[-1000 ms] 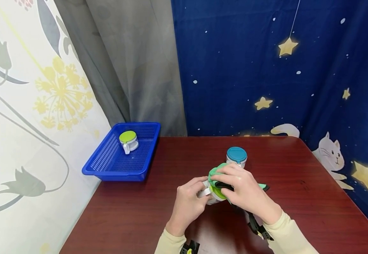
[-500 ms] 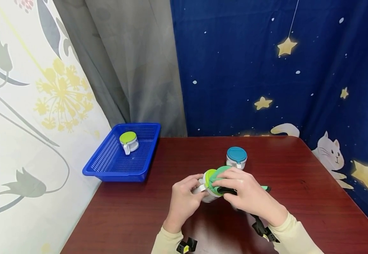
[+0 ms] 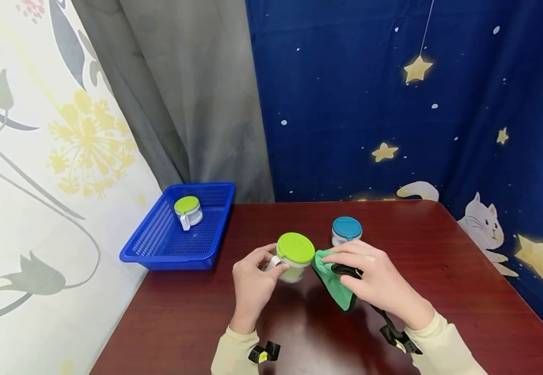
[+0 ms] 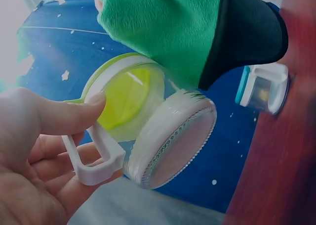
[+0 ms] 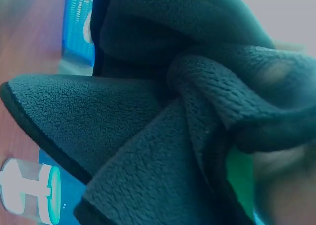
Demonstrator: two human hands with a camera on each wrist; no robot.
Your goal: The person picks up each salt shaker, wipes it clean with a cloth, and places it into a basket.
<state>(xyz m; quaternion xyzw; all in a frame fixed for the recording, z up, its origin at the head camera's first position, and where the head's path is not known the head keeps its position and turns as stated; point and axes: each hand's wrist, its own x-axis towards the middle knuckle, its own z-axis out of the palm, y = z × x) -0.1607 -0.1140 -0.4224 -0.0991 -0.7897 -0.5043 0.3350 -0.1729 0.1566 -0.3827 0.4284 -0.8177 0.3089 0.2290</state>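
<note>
We've got the lime-lid jar in our left hand, lifted just off the table, roughly upright, w/ the lid facing up toward the head cam. L fingers are curled round the white side handle, thumb laid across near the lid rim, so the handle gives the grip and leaves the glass body and base free on the side toward the cloth. In the left wrist view the ribbed base shows bare, nothing covering it.

Our right hand pinches the green cloth, fingers bent over a bunched fold; the rest hangs down to a point just above the tabletop. Cloth edge sits right beside the jar, prob. touching the wall, can't tell for sure. R wrist view is nearly all cloth folds, fingers not seen there.

Teal-lid jar stands on the table just behind the hands, apart from both. Another lime-lid jar sits in the blue basket at the table's far left corner, well apart.
</note>
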